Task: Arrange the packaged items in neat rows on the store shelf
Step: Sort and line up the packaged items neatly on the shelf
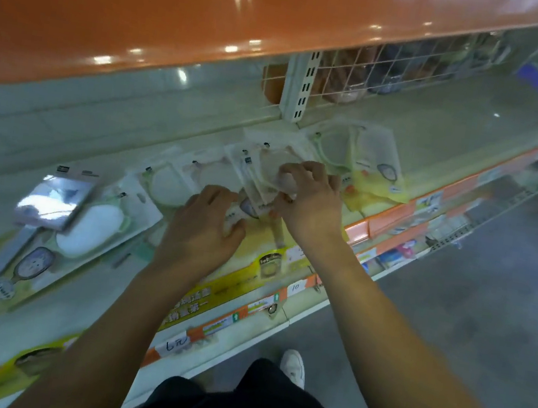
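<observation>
Both grips on packets [263, 182], orange shelf [149, 14] overhead

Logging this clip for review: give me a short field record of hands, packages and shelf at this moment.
setting: store shelf, orange shelf above
left hand: pressing on packages at the shelf front
right hand: gripping fanned stack of packages
other stock: yellow-backed packages to the right, grey-carded package to the left
order: rows uneven, packages overlapping
</observation>
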Demonstrator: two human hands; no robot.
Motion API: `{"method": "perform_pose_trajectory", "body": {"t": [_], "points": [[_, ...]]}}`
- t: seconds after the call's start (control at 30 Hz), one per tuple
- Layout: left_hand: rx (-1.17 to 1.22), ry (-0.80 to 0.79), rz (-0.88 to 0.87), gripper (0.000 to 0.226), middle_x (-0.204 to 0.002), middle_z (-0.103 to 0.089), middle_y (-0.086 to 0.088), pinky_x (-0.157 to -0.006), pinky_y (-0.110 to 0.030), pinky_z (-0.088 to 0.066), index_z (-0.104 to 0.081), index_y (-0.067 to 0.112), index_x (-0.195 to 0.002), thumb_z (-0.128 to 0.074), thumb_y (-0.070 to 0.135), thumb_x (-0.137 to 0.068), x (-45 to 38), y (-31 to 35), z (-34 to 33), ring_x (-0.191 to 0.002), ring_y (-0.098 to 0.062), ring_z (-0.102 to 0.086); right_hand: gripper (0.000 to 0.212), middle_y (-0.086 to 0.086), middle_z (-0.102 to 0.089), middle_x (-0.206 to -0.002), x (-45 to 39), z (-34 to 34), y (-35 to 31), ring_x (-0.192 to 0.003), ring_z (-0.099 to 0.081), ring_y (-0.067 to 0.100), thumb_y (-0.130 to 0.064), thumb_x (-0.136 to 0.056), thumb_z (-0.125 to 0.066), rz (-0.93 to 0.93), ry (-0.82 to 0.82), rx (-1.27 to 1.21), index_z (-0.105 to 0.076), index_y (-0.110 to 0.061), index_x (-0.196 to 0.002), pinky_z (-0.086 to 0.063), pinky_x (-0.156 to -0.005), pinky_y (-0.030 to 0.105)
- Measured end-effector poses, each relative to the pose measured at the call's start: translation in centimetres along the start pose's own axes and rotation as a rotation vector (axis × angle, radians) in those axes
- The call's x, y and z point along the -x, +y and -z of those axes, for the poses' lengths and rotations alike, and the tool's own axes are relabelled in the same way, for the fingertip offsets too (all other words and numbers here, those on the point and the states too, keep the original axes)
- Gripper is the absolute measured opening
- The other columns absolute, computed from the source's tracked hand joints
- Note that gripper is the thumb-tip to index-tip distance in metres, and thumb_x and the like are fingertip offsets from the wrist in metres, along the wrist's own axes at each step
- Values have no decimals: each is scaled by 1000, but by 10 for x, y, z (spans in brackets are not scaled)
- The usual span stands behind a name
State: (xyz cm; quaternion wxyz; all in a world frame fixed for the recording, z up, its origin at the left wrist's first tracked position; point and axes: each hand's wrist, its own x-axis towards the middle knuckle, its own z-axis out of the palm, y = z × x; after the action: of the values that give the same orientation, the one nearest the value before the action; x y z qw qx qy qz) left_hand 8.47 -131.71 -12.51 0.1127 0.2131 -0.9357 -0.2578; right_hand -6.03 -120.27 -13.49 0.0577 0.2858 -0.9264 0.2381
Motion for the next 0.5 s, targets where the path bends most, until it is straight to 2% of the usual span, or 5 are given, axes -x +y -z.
{"method": "perform_pose_trajectory", "body": {"t": [0.1,0.27,0.4,0.5], "points": [[10,16,14,46,-114,-55,-1,-84,-40,-49,-59,18,-114,-46,45,-78,-17,25,-17,-101,-27,-57,42,4,-59,-114,-17,6,34,-100,-58,39,-33,-67,-58,6,37,-30,-67,-28,-108,-42,-83,45],[-25,-8,54,49,-123,-53,-2,-87,-45,-48,-57,20,-118,-43,47,-80,-52,78,-45,-108,-28,-56,46,6,-58,-116,-51,26,85,-96,-55,40,-37,-68,-49,27,38,-50,-67,-27,-109,-45,-81,46],[-40,10,87,42,-123,-51,4,-86,-41,-48,-56,23,-120,-47,45,-84,-76,109,-64,-110,-21,-55,43,3,-51,-128,-84,46,118,-111,-44,38,-31,-78,-59,83,-116,-48,-61,-30,-121,-44,-89,48],[-105,7,144,38,-131,-46,9,-79,-29,-32,-51,26,-127,-51,41,-92,-85,127,-71,-118,-16,-48,45,-1,-45,-135,-108,57,133,-118,-40,34,-30,-83,-61,152,-201,-16,-56,-35,-127,-39,-97,44]]}}
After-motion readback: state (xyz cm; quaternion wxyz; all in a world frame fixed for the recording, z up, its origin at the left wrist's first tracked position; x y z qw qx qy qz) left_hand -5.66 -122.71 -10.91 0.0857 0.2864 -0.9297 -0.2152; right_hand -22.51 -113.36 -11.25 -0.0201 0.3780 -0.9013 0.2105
